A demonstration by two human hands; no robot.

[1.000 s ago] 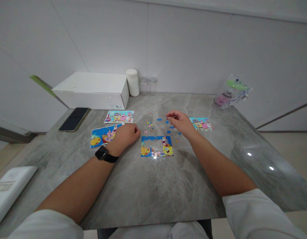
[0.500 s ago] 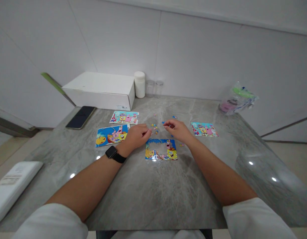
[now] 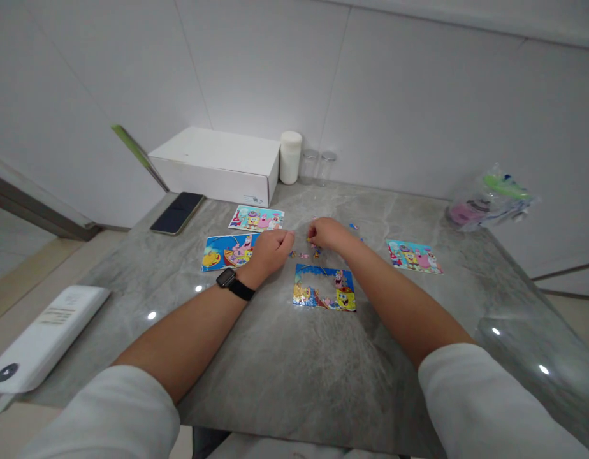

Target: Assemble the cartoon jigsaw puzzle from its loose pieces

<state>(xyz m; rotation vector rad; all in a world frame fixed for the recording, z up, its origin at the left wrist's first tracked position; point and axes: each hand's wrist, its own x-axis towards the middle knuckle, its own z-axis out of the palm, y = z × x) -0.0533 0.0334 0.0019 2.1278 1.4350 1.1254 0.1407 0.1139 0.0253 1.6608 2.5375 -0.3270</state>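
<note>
The loose puzzle pieces (image 3: 301, 254) sit on the tabletop (image 3: 285, 363) in the gap between both hands, just past the far edge of the half-built puzzle (image 3: 324, 290). The right hand (image 3: 326, 233) is closer, fingers bent down over them, but I can't tell if they've pinched one. The left hand (image 3: 270, 248) rests just to their left, fingers curled into a fist, nothing showing.

We count three picture cards (image 3: 256, 218), one half-built puzzle (image 3: 342, 294), two clear jars (image 3: 310, 167), one white box (image 3: 218, 162), one white canister (image 3: 290, 157), one phone (image 3: 176, 213), one plastic bag (image 3: 486, 204); the loose pieces (image 3: 301, 255) are too small to count.
</note>
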